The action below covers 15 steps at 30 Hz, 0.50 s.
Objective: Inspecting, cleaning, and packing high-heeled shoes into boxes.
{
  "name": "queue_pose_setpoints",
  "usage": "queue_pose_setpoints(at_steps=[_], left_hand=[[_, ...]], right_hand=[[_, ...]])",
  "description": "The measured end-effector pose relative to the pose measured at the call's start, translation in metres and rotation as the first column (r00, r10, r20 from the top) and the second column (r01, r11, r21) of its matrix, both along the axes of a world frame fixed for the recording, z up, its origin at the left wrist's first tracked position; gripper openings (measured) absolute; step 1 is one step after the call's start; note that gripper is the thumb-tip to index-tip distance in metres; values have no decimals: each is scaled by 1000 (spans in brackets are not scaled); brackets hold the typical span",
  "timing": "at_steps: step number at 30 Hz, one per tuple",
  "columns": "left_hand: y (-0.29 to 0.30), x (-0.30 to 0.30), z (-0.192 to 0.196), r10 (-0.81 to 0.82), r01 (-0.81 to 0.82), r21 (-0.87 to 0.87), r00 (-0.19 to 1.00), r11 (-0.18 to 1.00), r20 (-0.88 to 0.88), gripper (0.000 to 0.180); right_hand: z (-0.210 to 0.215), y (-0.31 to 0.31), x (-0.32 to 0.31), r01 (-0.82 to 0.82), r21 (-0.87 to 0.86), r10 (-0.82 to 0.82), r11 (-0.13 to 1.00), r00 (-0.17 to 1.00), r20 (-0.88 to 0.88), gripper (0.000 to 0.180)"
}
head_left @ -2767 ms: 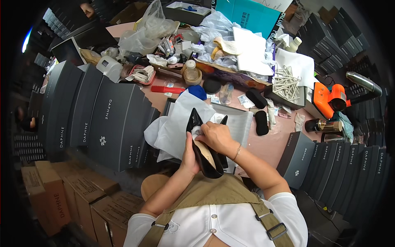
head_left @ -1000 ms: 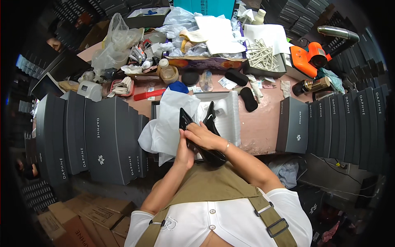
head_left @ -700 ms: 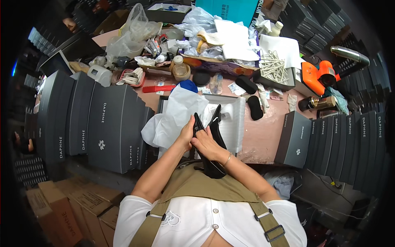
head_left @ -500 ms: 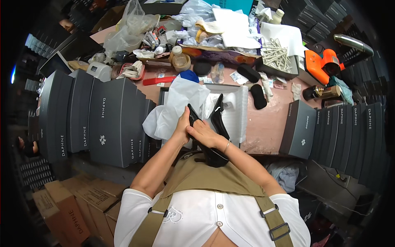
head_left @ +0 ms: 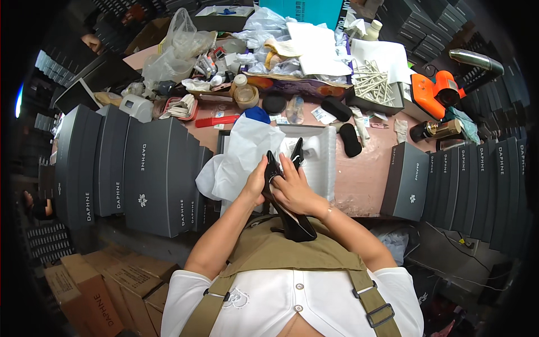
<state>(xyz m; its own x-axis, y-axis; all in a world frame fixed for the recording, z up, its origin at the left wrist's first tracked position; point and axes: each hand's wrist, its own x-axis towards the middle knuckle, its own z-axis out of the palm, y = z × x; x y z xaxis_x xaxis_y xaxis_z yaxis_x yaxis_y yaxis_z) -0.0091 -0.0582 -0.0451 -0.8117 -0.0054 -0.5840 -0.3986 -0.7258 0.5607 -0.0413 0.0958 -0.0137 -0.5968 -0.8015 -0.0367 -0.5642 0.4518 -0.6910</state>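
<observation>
Hands of mine, the left hand (head_left: 255, 184) and the right hand (head_left: 296, 192), are close together on one shiny black shoe (head_left: 299, 228). Its toe points away from me, and its back end is over my apron (head_left: 292, 255). On the left, tall gray boxes (head_left: 163, 182) stand in a row. Next comes crumpled white paper (head_left: 244, 147). My left hand is closed on the shoe's left side. My right hand is at the shoe's opening, but I cannot tell if it squeezes. Past its fingers pokes another black shoe (head_left: 298, 149). Then come an open box (head_left: 324, 168) and a black pad (head_left: 350, 140) on the pink table (head_left: 362, 182).
</observation>
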Motion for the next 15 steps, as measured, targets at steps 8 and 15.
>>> queue_pose_setpoints(at_steps=[8,15], left_hand=[[-1,9,-8,19,3,-108,978,994,206,59],[-1,16,2,-13,24,-161,998,987,67,49]], right_hand=[[-26,-29,1,81,178,-24,981,953,-303,27],[2,-3,23,105,139,-78,985,979,-189,25]])
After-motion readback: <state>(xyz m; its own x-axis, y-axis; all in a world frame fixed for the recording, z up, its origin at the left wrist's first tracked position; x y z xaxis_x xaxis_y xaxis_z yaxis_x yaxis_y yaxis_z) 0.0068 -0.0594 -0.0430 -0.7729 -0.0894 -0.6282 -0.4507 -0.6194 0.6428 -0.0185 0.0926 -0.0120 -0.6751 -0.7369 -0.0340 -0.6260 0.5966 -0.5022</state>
